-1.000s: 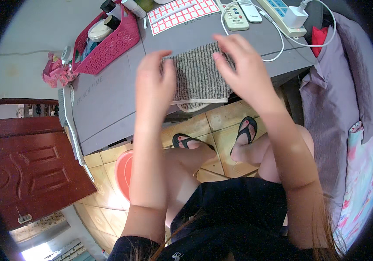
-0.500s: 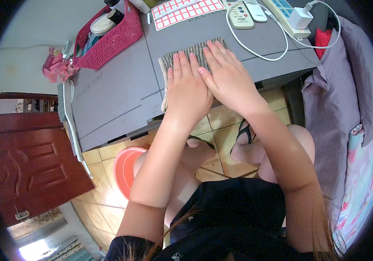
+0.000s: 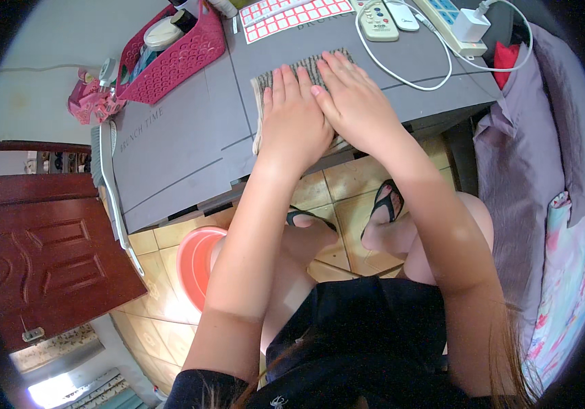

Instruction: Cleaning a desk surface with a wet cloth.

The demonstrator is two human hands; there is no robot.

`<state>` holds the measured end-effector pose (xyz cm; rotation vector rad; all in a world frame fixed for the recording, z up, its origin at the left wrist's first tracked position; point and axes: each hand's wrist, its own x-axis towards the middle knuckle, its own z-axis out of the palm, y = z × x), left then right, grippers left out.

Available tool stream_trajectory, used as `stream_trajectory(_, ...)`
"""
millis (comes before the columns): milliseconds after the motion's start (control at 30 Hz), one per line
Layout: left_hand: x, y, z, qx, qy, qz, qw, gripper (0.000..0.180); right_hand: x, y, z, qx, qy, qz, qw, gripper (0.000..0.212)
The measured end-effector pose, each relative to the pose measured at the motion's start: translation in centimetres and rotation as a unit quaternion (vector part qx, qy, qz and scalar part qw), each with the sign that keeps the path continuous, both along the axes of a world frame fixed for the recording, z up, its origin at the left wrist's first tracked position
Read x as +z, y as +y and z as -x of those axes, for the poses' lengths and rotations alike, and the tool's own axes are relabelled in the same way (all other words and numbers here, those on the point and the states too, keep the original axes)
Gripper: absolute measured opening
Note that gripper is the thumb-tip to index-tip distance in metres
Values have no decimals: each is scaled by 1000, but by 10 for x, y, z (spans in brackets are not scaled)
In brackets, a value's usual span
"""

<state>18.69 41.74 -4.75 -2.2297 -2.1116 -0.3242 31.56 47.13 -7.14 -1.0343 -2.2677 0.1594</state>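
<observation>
A folded grey striped cloth (image 3: pixel 304 66) with a pale edge lies on the grey tabletop (image 3: pixel 176 153), close to its front edge. Flat on top of it rests my left hand (image 3: pixel 296 126), fingers stretched out toward the far side. My right hand (image 3: pixel 355 102) lies flat beside it, fingers also extended, its thumb over the edge of the left hand. Both palms press on the cloth and hide much of its middle and near part. Neither hand grips anything.
A pink basket (image 3: pixel 173 65) of bottles and jars stands at the back left, near a grey brush (image 3: pixel 107 163). Remotes (image 3: pixel 379 24), a white cable (image 3: pixel 435 87) and a power strip (image 3: pixel 452 34) lie at the back right. Below is an orange bucket (image 3: pixel 193 269).
Both hands and the cloth under them appear slightly farther up in the picture. The tabletop things have shifted a little too, so the view has moved slightly. Both hands stay flat.
</observation>
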Motion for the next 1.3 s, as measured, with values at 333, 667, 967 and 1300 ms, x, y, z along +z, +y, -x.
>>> stream_trajectory(333, 3, -2, -3, -1, 19, -9, 1000, 60, 3, -6, -2, -10, -18, 12, 1000, 54)
stream_trajectory(667, 3, -22, -14, 20, 68, 0, 997, 53, 18, -26, -13, 5, -54, 70, 996, 56)
stream_trajectory(967, 8, -48, -24, 42, 128, 48, 990, 47, 26, -47, -20, 33, -86, 110, 990, 53)
stream_trajectory(1300, 25, -58, -32, 66, 171, 61, 981, 40, 26, -49, -23, 62, -60, 115, 990, 50)
